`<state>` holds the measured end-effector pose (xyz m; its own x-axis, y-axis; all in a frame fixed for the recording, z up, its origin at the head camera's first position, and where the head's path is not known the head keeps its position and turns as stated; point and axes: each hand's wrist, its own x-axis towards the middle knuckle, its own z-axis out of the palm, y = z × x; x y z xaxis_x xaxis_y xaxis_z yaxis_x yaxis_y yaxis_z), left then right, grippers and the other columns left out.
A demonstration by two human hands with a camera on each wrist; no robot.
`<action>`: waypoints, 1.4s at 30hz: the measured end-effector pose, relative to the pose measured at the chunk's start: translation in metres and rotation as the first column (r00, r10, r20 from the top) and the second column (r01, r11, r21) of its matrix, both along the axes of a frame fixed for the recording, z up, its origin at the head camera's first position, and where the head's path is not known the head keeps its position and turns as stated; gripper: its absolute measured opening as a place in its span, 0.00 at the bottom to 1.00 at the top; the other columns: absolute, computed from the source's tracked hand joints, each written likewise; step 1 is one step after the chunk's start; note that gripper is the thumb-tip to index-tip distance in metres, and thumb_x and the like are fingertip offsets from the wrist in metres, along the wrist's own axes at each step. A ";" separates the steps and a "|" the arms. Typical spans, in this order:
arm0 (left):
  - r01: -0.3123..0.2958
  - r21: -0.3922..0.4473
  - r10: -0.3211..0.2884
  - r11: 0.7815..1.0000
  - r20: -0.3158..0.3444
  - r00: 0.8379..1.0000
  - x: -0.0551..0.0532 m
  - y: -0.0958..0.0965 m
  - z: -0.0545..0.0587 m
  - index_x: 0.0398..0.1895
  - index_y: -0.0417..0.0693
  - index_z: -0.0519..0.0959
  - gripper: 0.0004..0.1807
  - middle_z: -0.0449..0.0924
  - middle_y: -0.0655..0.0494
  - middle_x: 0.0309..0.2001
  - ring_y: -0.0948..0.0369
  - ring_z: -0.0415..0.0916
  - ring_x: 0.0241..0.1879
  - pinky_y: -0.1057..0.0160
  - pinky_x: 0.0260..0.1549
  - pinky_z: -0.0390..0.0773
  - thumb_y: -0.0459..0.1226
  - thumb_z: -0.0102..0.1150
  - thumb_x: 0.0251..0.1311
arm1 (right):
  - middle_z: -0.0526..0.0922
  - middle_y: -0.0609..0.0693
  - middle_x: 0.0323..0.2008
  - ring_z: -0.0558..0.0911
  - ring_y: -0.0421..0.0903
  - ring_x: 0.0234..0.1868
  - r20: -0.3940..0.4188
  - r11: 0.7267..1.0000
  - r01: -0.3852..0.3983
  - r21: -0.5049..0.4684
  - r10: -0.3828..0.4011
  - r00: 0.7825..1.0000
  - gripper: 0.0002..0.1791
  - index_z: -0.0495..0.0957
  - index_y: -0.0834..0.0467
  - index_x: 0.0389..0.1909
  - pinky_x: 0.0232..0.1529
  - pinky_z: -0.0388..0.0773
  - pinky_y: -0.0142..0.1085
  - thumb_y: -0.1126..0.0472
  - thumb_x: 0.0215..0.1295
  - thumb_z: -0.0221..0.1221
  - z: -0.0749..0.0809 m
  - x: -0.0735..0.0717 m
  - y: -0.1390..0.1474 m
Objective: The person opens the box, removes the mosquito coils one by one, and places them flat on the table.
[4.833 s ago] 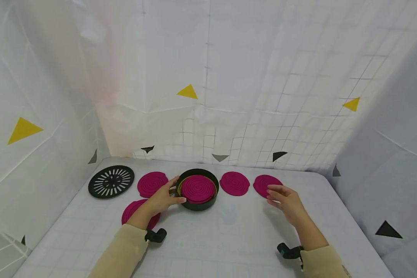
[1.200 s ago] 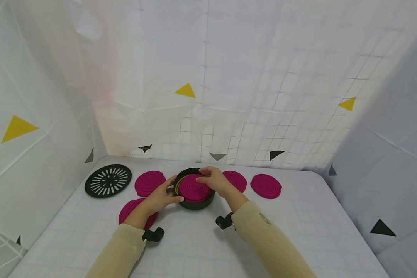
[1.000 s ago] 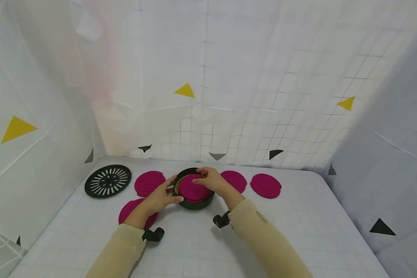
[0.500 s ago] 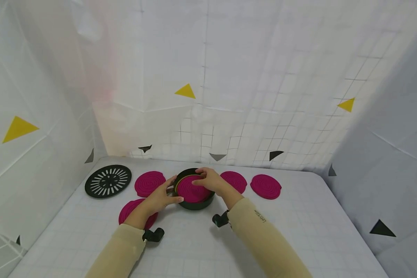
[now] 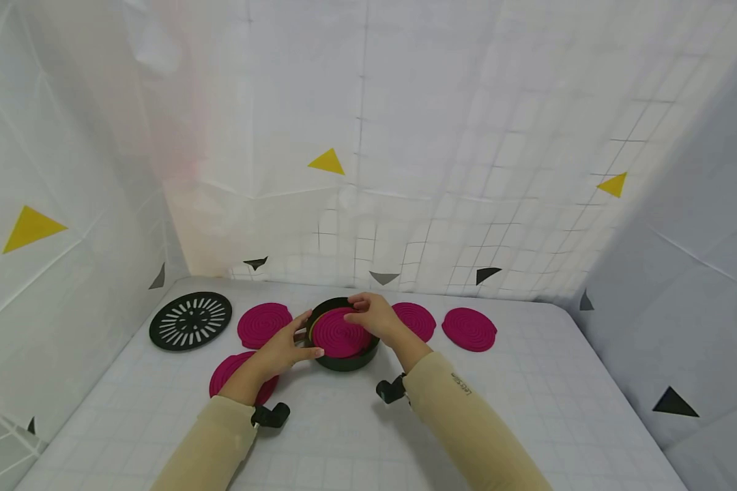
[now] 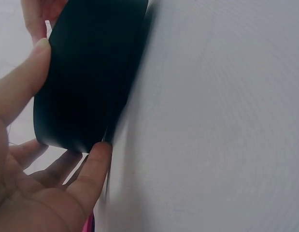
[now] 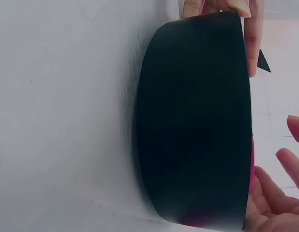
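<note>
A magenta coaster with a spiral pattern lies face up in a dark round holder with a thin yellow inner edge. My left hand grips the holder's left side, thumb in front and fingers spread behind, as the left wrist view shows. My right hand reaches over the holder's far right rim, thumb at the coaster's surface and fingers near the rim. Whether it pinches the coaster cannot be told. In the right wrist view a magenta edge shows above the dark wall, beside my right fingers.
Four-sided room is formed by white sheeting. Two magenta coasters, one near and one farther right, lie right of the holder. Left of it are two more, one behind and one under my left forearm. A black slotted disc lies far left.
Since 4.8 seconds ago my right hand has left the rightmost coaster and come to the holder. Within the last second the coaster inside shifts slightly under my right hand; my left hand stays put.
</note>
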<state>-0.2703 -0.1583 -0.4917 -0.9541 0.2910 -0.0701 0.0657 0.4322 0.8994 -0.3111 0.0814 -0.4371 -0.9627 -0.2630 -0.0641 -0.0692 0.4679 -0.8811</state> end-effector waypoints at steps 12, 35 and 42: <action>-0.003 -0.008 0.003 1.000 -0.005 1.000 0.000 0.001 0.001 0.81 0.56 0.50 0.57 0.57 0.47 0.76 0.43 0.58 0.73 0.41 0.65 0.66 0.50 0.75 0.53 | 0.80 0.59 0.57 0.77 0.55 0.61 0.055 0.997 0.023 -0.077 -0.019 0.998 0.25 0.76 0.60 0.62 0.62 0.73 0.52 0.61 0.64 0.67 0.000 -0.004 0.005; 0.014 -0.015 -0.014 1.000 -0.016 1.000 0.000 -0.001 0.000 0.81 0.56 0.51 0.57 0.58 0.47 0.76 0.43 0.59 0.73 0.41 0.65 0.66 0.52 0.76 0.52 | 0.78 0.57 0.60 0.75 0.54 0.63 0.126 0.988 0.073 -0.133 -0.056 0.990 0.24 0.76 0.58 0.63 0.63 0.72 0.51 0.61 0.67 0.65 0.006 0.005 0.006; 0.023 -0.010 -0.023 1.000 -0.021 1.000 -0.001 -0.002 -0.002 0.81 0.55 0.50 0.56 0.56 0.44 0.76 0.42 0.58 0.73 0.40 0.65 0.65 0.50 0.75 0.53 | 0.78 0.57 0.59 0.75 0.53 0.61 0.170 0.977 0.080 -0.196 -0.047 0.984 0.24 0.75 0.59 0.64 0.65 0.69 0.52 0.62 0.68 0.63 0.002 0.007 0.007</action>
<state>-0.2714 -0.1605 -0.4936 -0.9484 0.3127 -0.0529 0.0949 0.4390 0.8935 -0.3039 0.0888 -0.4347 -0.9586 -0.2253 -0.1741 0.1078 0.2787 -0.9543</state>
